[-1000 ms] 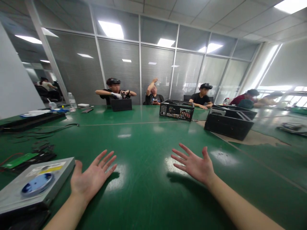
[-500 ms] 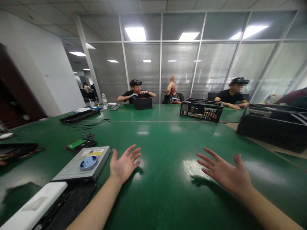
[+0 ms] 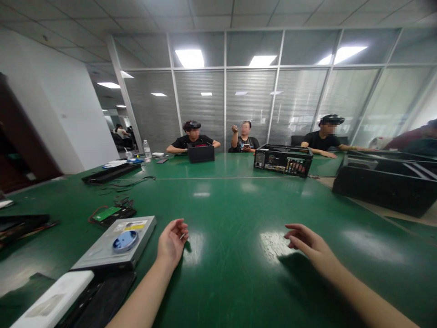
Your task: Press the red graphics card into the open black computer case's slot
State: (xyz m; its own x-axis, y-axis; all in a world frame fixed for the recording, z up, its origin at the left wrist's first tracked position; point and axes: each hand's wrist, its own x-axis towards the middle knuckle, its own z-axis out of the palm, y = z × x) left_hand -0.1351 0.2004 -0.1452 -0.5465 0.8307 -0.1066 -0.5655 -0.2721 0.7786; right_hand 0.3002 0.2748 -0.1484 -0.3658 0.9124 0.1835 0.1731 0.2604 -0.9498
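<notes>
My left hand [image 3: 173, 243] hovers over the green table, palm turned inward and fingers loosely curled. No held object shows in it; a small bright spot appears between the fingers. Just left of it lies a silver optical drive [image 3: 112, 243], with a round blue-and-white disc-shaped part [image 3: 125, 241] on top. My right hand [image 3: 309, 245] is also above the table, its fingers gently bent and the thumb apart from them. It holds nothing and touches nothing, and its shadow falls below.
A white long box [image 3: 56, 300] and a black panel [image 3: 102, 298] lie at the near left. A green circuit board [image 3: 108, 213] sits beyond the drive. Computer cases [image 3: 282, 161] stand farther off on the green table [image 3: 225, 218]. Several people sit across from me.
Both hands have gone from spread fingers with palms up to curled fingers, turning inward. The view has tilted slightly up. Across the table, a person's raised hand has come down.
</notes>
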